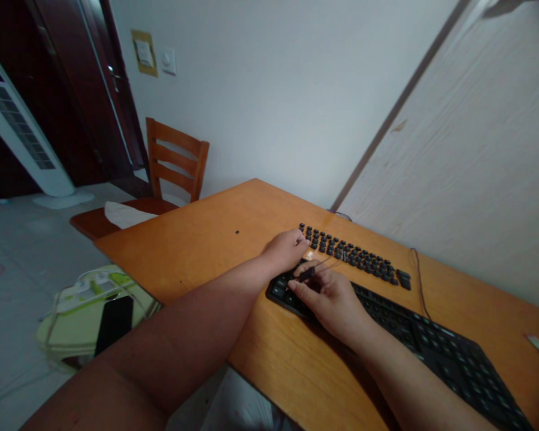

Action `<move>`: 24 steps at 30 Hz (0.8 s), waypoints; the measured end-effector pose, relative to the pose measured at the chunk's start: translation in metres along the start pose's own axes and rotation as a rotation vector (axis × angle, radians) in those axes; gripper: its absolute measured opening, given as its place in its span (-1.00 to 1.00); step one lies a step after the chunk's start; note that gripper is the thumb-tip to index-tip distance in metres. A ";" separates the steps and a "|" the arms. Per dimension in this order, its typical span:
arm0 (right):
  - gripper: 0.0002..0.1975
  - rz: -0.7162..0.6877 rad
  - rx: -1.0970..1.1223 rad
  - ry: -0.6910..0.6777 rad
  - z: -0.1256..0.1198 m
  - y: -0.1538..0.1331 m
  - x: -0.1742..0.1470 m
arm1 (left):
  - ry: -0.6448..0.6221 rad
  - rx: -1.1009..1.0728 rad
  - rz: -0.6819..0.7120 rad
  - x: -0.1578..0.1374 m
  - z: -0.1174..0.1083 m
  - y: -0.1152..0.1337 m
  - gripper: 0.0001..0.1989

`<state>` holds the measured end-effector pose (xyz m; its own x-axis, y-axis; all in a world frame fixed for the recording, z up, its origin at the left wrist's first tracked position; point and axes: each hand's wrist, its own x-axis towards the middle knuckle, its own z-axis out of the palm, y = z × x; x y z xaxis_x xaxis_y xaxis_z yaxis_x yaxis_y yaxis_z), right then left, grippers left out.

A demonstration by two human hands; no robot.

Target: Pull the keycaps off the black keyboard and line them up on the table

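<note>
A black keyboard [453,356] lies along the front of the wooden table, many of its key positions looking bare of caps. Behind it, loose black keycaps [363,256] stand in several neat rows. My right hand [336,302] pinches the dark handle of a wire keycap puller [306,274] over the keyboard's left end; its thin wires point up and to the right. My left hand [287,248] is closed at the keyboard's far left corner, beside the first keycaps. Whatever its fingers may hold is hidden. A small whitish piece [309,255] lies between the hands.
The wooden table [197,239] meets the wall at the back. A tiny black piece [237,231] lies left of my hands. A cable [420,281] runs behind the keyboard. A chair [175,155] stands at the far left, and a phone [114,320] rests on a stool [67,329].
</note>
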<state>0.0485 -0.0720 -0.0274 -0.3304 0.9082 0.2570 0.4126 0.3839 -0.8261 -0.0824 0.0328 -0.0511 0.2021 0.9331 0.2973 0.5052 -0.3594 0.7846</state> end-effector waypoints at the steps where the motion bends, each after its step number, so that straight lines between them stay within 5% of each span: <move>1: -0.87 -0.004 -0.010 0.000 0.000 0.000 0.000 | 0.002 0.004 -0.002 0.000 0.000 0.000 -0.74; 11: -0.89 -0.037 -0.184 -0.047 0.002 -0.013 0.002 | -0.003 0.022 0.016 0.001 0.001 -0.001 -0.73; 24: -0.83 0.000 -0.041 -0.041 0.002 -0.006 0.001 | -0.019 0.040 0.017 -0.004 -0.003 0.004 -0.71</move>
<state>0.0442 -0.0734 -0.0231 -0.3642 0.9011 0.2355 0.4466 0.3908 -0.8049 -0.0842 0.0281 -0.0476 0.2266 0.9269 0.2992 0.5344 -0.3752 0.7574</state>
